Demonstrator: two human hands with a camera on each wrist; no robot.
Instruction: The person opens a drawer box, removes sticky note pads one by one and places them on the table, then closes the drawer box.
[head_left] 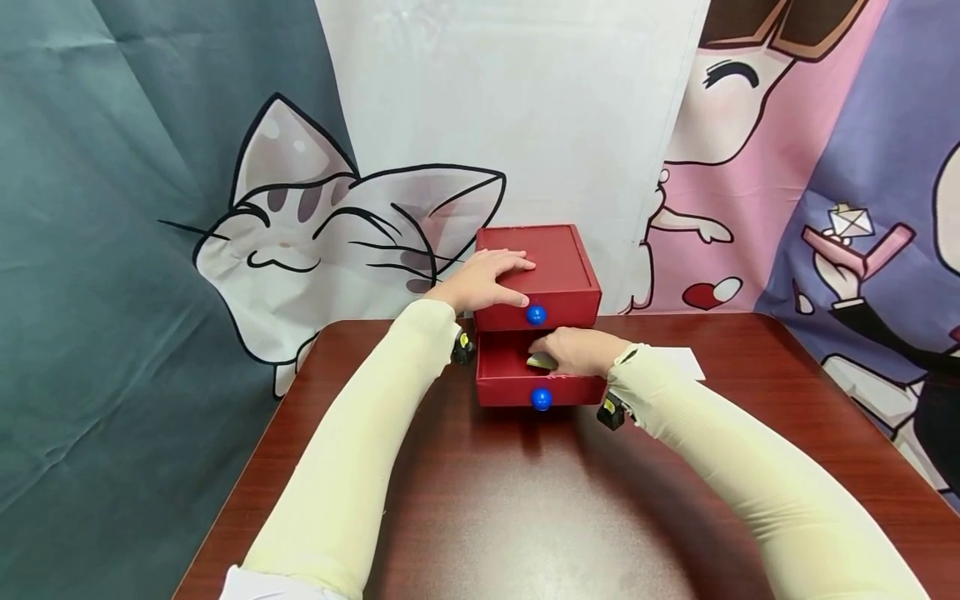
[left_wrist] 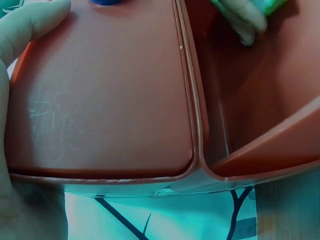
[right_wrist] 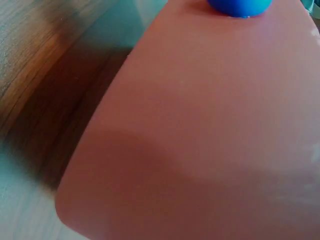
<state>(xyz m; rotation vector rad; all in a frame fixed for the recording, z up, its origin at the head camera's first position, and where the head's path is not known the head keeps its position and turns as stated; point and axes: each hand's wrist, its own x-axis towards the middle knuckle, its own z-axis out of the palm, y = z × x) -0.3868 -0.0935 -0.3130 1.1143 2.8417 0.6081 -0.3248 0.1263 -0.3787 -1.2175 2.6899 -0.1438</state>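
A small red two-drawer box [head_left: 536,250] stands toward the back of the table. My left hand [head_left: 487,279] rests on its top with the fingers spread, thumb near the front edge. The lower drawer [head_left: 502,392] is pulled out, while the upper drawer [head_left: 566,308] sits closed. Inside the lower drawer, my right hand [head_left: 581,350] holds a flat green-yellow item [head_left: 542,361], partly hidden by the fingers. The left wrist view shows its bright green edge [left_wrist: 272,5] beside the right fingertips [left_wrist: 245,22]. In the right wrist view, the drawer front [right_wrist: 200,125] fills most of the picture.
Each drawer front has a round blue knob, the lower knob [head_left: 542,399] jutting out over the brown table [head_left: 540,500]. A white sheet [head_left: 681,362] lies on the table right of the box, partly behind the right forearm. A printed cloth [head_left: 585,108] hangs behind.
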